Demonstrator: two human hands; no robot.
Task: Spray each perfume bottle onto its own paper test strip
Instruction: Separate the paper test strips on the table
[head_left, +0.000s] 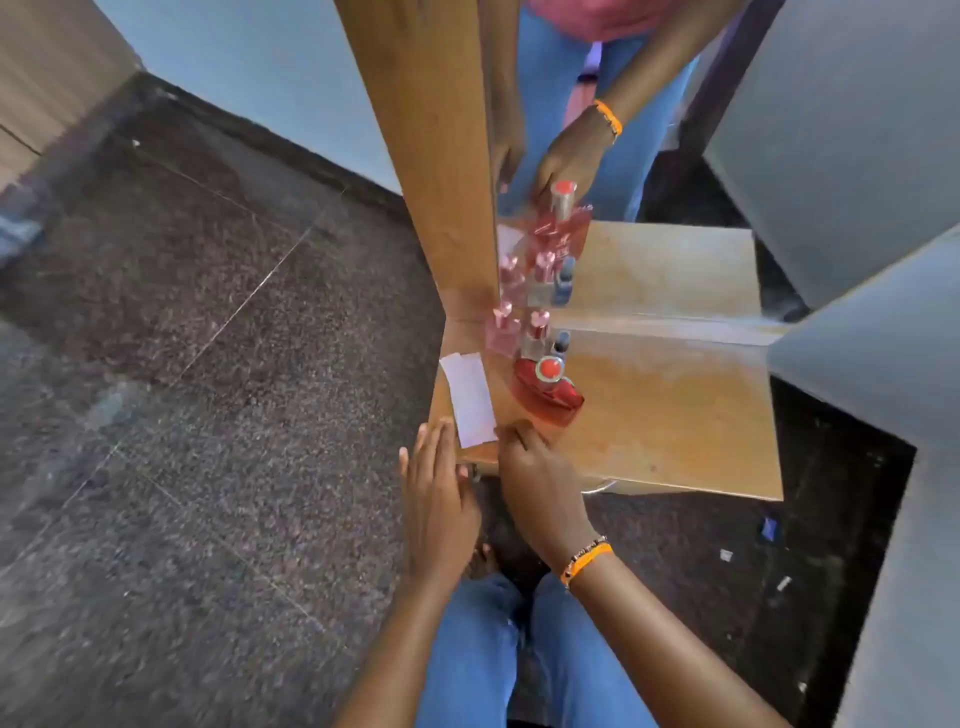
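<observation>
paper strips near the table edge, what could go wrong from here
1. The paper strips lie at the table's left edge; a nudge from the left hand or right hand could push them off.
2. The red bottle stands close beside them, with smaller bottles clustered behind; a reach could topple one.

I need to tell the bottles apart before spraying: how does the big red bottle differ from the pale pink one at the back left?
The red bottle is deep red and wide; the pale pink bottle is light, see-through pink and narrower. The red bottle has a round silver-rimmed red cap, the pale pink bottle a small pink one. The red bottle stands nearest the person, the pale pink bottle farther back by the mirror. Both stand upright on the wooden table, untouched by either hand.
</observation>
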